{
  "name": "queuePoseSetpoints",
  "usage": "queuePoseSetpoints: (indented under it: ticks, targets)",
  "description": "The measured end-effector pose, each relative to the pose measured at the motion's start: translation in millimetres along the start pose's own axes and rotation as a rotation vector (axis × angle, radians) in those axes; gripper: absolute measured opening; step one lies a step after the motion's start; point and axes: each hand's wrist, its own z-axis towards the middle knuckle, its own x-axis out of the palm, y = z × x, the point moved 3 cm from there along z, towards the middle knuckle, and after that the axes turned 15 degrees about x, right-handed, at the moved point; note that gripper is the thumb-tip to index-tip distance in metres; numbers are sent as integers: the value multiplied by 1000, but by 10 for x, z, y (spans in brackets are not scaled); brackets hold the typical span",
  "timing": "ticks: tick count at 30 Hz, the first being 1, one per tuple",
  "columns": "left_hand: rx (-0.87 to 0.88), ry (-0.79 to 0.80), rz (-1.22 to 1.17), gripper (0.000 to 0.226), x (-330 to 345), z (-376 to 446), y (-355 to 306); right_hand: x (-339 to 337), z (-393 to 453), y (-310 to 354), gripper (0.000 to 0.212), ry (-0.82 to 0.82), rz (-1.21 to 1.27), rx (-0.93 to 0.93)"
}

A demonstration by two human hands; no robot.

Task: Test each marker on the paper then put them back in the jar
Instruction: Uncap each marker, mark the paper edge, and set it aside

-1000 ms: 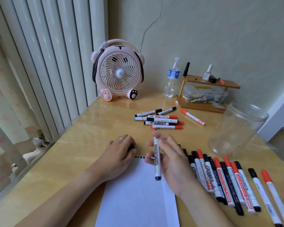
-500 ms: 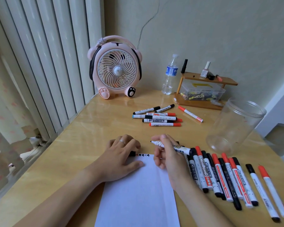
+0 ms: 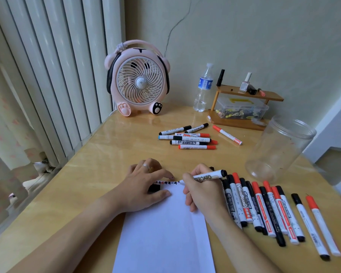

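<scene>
Over by the vertical blinds [image 3: 47, 75], a pink fan [image 3: 138, 79] with paw-shaped feet stands at the back of the wooden worktop [image 3: 106, 150]. Nearer the front, the left hand [image 3: 146, 186] lies flat on the top corner of the paper [image 3: 165, 233], its fingers curled loosely over a small black cap [image 3: 154, 187] tucked beneath them — pressing the sheet rather than gripping anything I can be sure of. A row of small red and black test marks [image 3: 165, 182] runs along the paper's top edge. At the end of that row the right hand [image 3: 201, 192] grips a black whiteboard marker [image 3: 207, 176], fingers closed around the barrel, the tip down on the paper and the black end pointing away to the right. Behind it, a loose cluster of markers [image 3: 189, 137] lies mid-worktop, with a water bottle [image 3: 203, 89] and a small wooden shelf [image 3: 244, 107] against the wall. To the right of the writing hand, a row of red- and black-capped markers [image 3: 264, 209] lies side by side. The clear jar [image 3: 280, 146] stands beyond them — open-topped, nothing visible inside.
</scene>
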Motion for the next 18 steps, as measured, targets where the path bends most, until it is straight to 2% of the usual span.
queuePoseSetpoints:
  ticks: [10,18]
  targets:
    - [9,8,20,39,-3,6,11,27,18,8,20,21,16,21]
    - [-1,18,16,43,-6,11,8,29,20,9,18,13,20,34]
